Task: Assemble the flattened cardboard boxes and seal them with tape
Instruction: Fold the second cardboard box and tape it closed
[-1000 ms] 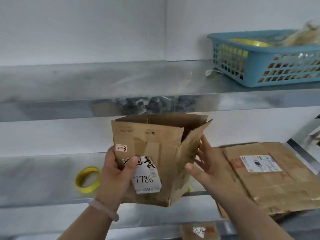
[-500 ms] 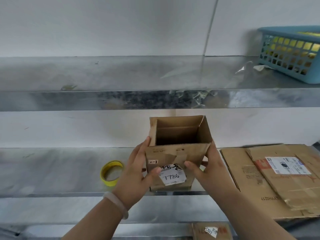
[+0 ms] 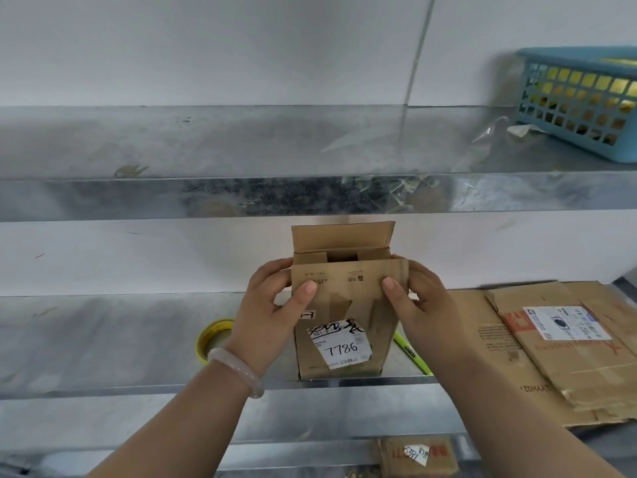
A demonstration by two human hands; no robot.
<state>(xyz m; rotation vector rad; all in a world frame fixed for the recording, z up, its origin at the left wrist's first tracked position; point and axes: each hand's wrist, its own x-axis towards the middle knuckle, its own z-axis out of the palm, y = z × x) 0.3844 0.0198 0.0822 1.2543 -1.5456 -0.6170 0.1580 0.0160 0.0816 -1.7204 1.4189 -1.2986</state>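
A small brown cardboard box [image 3: 344, 305] with a white label reading 7786 stands upright at the front edge of the metal shelf [image 3: 103, 339]. Its two side flaps are folded in, the far flap stands up, and the near flap is bent toward me. My left hand [image 3: 272, 312] grips the box's upper left, thumb on the near flap. My right hand [image 3: 417, 305] grips the upper right corner, thumb also on that flap. A yellow tape roll [image 3: 210, 336] lies on the shelf left of the box, partly hidden by my left wrist.
Flattened cardboard boxes [image 3: 551, 350] are stacked on the shelf to the right. A yellow-green pen-like object [image 3: 412, 353] lies just right of the box. A blue basket [image 3: 579, 101] sits on the upper shelf [image 3: 241, 194]. Another small box [image 3: 417, 455] is below.
The box went from held tilted in the air to standing on the shelf. Its side flaps have been folded in, and both hands moved up to the top edge.
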